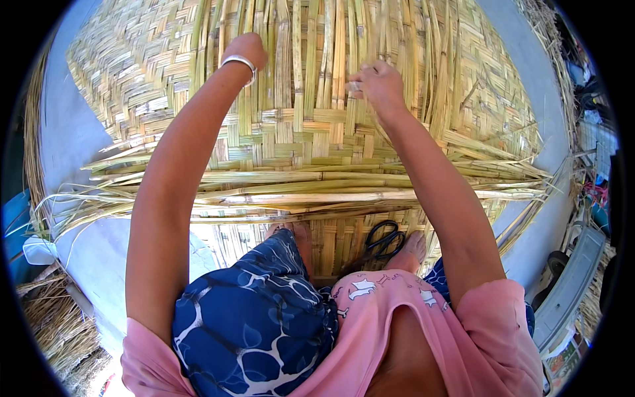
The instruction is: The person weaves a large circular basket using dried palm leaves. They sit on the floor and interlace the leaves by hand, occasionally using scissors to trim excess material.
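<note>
Pink shirt (360,317) behind my grip, left hand (245,51) and curled right hand (380,86) over long strips (296,73), whether either holds one I cannot tell, black scissors (378,245) behind.

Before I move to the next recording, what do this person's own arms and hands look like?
Both arms come out of short, loose pink fabric sleeves, with bare forearms. The ungloved left hand has a silvery-white, ring-shaped bangle at its wrist. The right hand, also ungloved, shows a small pale band around the fingers, possibly a ring; blur hides its detail.
</note>
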`<state>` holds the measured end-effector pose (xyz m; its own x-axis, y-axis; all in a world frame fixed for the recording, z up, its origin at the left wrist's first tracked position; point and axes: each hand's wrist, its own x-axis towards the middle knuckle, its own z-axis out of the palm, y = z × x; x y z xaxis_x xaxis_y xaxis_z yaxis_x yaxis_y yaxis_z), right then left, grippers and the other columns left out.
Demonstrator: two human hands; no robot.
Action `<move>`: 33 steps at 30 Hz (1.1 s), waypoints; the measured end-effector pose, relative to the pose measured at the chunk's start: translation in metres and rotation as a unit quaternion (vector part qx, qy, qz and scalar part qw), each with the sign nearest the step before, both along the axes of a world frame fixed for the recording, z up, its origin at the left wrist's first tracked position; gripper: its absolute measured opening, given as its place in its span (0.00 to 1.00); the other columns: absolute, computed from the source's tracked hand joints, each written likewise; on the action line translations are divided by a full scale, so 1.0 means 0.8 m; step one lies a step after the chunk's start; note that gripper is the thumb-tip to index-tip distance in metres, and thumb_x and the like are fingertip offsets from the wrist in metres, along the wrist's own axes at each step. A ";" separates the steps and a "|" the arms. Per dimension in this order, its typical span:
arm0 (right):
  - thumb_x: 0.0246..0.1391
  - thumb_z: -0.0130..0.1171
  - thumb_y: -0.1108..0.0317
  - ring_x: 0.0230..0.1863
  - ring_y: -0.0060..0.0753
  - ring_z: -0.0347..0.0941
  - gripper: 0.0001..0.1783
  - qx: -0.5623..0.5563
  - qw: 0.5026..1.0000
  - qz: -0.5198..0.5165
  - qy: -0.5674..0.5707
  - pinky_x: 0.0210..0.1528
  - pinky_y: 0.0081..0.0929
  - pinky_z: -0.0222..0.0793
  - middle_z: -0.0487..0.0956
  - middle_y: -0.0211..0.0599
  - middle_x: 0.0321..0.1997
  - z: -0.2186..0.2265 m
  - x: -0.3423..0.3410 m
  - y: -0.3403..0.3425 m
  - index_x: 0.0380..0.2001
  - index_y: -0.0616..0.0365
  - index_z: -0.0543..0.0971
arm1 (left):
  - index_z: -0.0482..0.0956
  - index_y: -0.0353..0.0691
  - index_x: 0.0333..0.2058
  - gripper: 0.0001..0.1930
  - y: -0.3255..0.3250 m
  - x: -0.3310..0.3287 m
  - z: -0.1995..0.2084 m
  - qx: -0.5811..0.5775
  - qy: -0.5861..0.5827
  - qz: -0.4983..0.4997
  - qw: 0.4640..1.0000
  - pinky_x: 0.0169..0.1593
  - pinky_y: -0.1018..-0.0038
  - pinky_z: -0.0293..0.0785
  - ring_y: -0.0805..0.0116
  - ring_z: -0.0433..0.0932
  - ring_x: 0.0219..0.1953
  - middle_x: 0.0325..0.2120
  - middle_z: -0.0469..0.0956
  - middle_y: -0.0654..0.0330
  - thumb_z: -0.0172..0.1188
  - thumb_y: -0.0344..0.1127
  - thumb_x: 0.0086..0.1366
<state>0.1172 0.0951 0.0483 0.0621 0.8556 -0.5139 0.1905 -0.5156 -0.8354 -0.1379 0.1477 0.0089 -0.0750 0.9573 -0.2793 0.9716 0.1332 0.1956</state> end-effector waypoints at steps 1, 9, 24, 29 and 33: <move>0.56 0.49 0.69 0.32 0.36 0.77 0.12 -0.003 1.000 0.023 -0.017 0.35 0.28 0.73 0.78 0.47 0.36 -0.002 -0.005 0.009 0.35 0.70 0.75 | 0.79 0.32 0.34 0.12 0.008 0.003 0.000 -0.006 0.009 -0.003 1.000 0.46 0.60 0.74 0.46 0.77 0.41 0.38 0.77 0.42 0.53 0.33 0.56; 0.50 0.46 0.70 0.36 0.48 0.76 0.14 0.111 0.834 0.394 -0.371 0.42 0.37 0.72 0.78 0.56 0.33 -0.036 -0.041 0.086 0.28 0.72 0.77 | 0.80 0.32 0.23 0.21 0.066 -0.026 -0.010 -0.061 -0.119 0.023 0.991 0.43 0.64 0.74 0.59 0.80 0.28 0.20 0.79 0.50 0.57 0.49 0.56; 0.61 0.42 0.63 0.49 0.34 0.69 0.29 -0.033 0.988 0.147 0.016 0.56 0.35 0.64 0.71 0.42 0.49 -0.027 -0.035 0.069 0.61 0.66 0.54 | 0.76 0.39 0.20 0.16 0.034 -0.018 0.019 -0.080 -0.377 0.139 0.912 0.18 0.81 0.66 0.79 0.68 0.15 0.17 0.77 0.61 0.62 0.47 0.55; 0.62 0.41 0.59 0.63 0.45 0.57 0.35 -0.088 0.986 0.126 0.060 0.62 0.45 0.54 0.56 0.48 0.65 -0.021 -0.051 0.050 0.65 0.63 0.43 | 0.77 0.40 0.18 0.18 0.033 -0.030 0.023 -0.145 -0.249 0.088 0.953 0.23 0.76 0.64 0.76 0.65 0.17 0.16 0.76 0.62 0.63 0.50 0.53; 0.62 0.40 0.59 0.61 0.43 0.60 0.35 -0.108 0.985 0.130 0.038 0.61 0.47 0.54 0.60 0.44 0.63 -0.030 -0.048 0.053 0.65 0.61 0.42 | 0.77 0.38 0.32 0.21 0.021 -0.034 0.026 -0.131 -0.380 0.135 0.906 0.36 0.72 0.71 0.69 0.73 0.29 0.31 0.78 0.57 0.66 0.52 0.51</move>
<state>0.0790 0.1376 0.0244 -0.1897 0.7080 -0.6803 0.2805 -0.6249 -0.7286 -0.1653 0.1648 0.0294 0.0127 0.8266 -0.5626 0.4941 0.4840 0.7222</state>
